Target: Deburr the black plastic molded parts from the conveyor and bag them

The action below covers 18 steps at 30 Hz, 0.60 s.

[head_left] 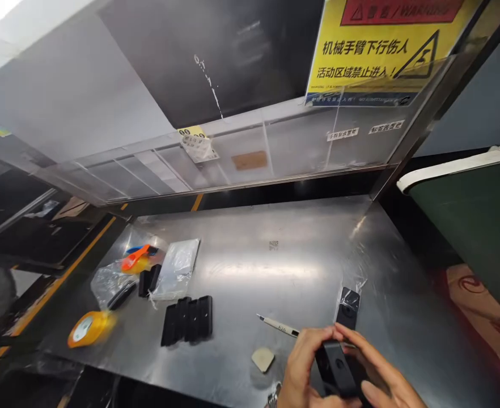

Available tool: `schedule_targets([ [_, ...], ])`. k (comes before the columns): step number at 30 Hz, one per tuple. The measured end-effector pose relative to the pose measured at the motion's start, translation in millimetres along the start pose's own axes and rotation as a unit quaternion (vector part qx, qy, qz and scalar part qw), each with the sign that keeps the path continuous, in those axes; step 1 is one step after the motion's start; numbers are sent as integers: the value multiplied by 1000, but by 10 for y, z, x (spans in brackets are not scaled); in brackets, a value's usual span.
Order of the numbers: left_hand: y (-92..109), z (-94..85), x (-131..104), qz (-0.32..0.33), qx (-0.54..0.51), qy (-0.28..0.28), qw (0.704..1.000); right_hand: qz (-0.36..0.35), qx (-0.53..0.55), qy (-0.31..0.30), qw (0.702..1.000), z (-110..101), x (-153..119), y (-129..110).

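Both hands are close together at the bottom right of the head view. My left hand [300,368] wraps round the left side of a black device [339,365] with a round recess on its face. On the device's right side are the fingers of my right hand [381,368], closed round it. Just beyond the hands lies a similar black piece in clear plastic film [348,306]. A pen-like tool [278,326] rests left of my left hand, and a small beige pad [262,359] lies below it.
On the metal table [241,266], several black trays [187,319] lie left of centre. Farther left are a yellow tape roll [84,330], an orange tape dispenser [137,259] and a stack of clear bags [177,268]. A clear panel [296,141] rises behind the table.
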<state>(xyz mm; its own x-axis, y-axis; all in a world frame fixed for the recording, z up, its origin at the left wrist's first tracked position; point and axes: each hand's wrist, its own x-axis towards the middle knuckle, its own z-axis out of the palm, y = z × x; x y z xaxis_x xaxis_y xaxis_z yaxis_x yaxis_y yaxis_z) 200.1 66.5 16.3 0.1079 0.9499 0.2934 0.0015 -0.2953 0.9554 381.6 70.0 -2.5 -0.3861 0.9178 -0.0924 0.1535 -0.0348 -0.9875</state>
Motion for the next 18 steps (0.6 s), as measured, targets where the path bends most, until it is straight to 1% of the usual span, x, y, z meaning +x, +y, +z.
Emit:
schedule_targets([
  [3, 73, -231, -69, 9, 1, -8, 1000, -8, -19, -3, 1000, 157, 76, -261],
  [5, 98, -348, -120, 26, 33, 2, 999, -18, -37, -9, 999, 322, 144, -422],
  [7, 119, -448, -174, 49, 71, 22, 996, -19, -48, -27, 998, 505, 204, -528],
  [9, 137, -539, -227, 62, 99, 40, 992, -7, -59, -43, 997, 668, 243, -574],
  [13, 152, -682, -336, 59, 105, 52, 991, 21, -49, -44, 998, 897, 271, -566],
  [16, 156, -737, -414, 54, 110, 57, 991, 27, -24, -36, 999, 1037, 293, -578],
  [18, 167, -753, -460, 51, 132, 60, 988, 40, 1, -19, 999, 1140, 331, -617],
])
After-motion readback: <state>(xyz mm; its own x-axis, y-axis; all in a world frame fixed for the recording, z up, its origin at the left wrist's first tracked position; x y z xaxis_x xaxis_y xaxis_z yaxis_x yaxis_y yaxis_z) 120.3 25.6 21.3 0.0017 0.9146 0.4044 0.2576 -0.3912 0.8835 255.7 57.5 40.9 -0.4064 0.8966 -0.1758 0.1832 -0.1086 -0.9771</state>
